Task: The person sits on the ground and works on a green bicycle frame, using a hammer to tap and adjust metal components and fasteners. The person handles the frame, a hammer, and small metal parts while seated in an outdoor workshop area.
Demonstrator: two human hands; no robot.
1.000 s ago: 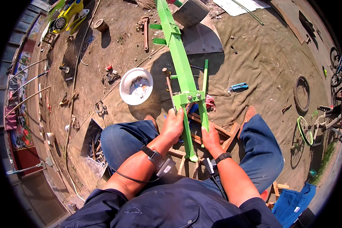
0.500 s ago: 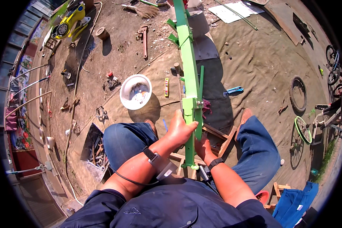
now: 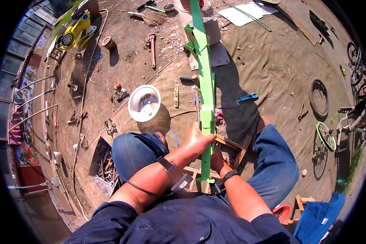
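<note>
A long green metal beam [image 3: 203, 61] with welded brackets runs from the far middle back toward my waist. My left hand [image 3: 200, 140] is closed round its near part, thumb across the top. Low on the beam's right side is my right hand [image 3: 218, 160], which grips it from beneath; most of its fingers are hidden behind the metal. A thin rod with a brown end [image 3: 196, 80] lies along the beam's left side and reaches down to my left hand. I cannot tell whether that hand touches it. Below the beam sits a wooden frame [image 3: 242, 148].
A white basin [image 3: 144, 103], a yellow spirit level [image 3: 176, 97] and a pipe wrench [image 3: 151, 51] lie to the left. On the right are a blue-handled tool [image 3: 247, 98] and a tire [image 3: 319, 98]. A tool box [image 3: 103, 164] stands by my left knee.
The beam has rolled slightly, so less of its right side and bolt shows. Both hands keep their hold. The whole view has shifted a little.
</note>
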